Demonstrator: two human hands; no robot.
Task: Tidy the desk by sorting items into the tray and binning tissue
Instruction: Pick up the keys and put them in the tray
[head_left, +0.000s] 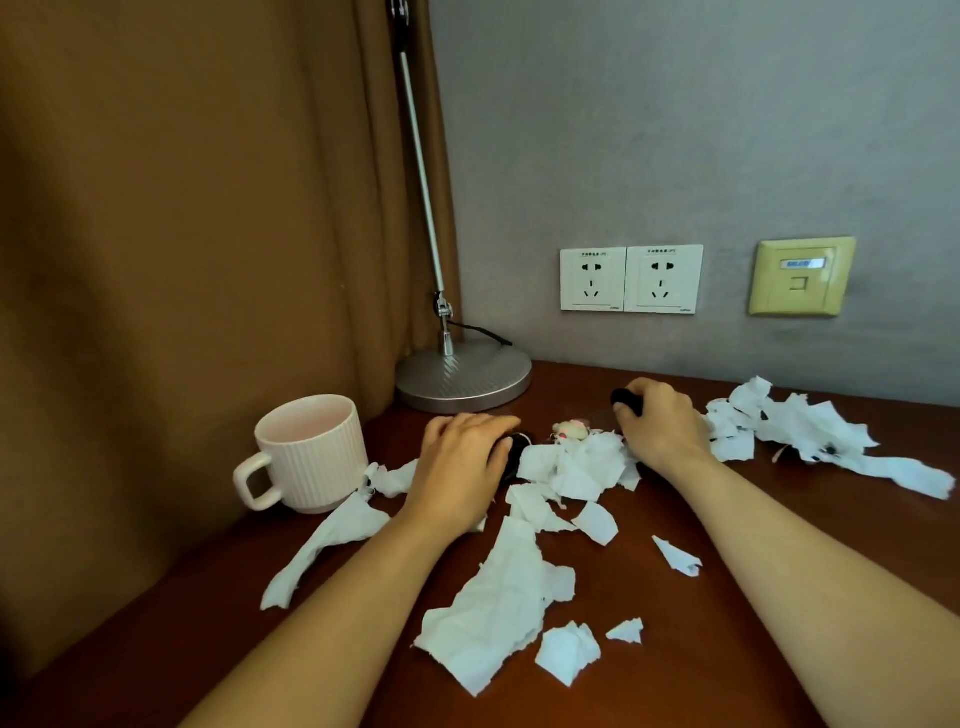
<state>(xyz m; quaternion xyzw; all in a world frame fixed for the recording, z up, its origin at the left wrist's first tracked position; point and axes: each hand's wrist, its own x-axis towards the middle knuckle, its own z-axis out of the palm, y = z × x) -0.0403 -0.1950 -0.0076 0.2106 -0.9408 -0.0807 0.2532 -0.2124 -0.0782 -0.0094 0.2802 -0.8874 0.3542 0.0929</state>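
Tissue scraps (498, 587) litter the desk (727, 597) from 9 to 3 o'clock. Your right hand (660, 421) grips a black object (623, 400) at 1 o'clock; your left hand (462, 462) curls over a dark item (511, 449) at 12. Item sorting appears underway; next, locate the tray, not in view.

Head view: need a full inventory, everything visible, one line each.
tissue scraps: many, white, strewn across desk
left black item: 1, black, under left hand's fingers
right black item: 1, black, in right hand
trinket: 1, cream-pink, between the hands
mug: 1, pale pink, desk left
lamp: 1, silver, back by curtain
sockets: 2, white, wall
data plate: 1, yellow, right of sockets
curtain: 1, brown, left
desk: 1, red-brown
left hand: rests on left black item, grip unclear
right hand: grips right black item
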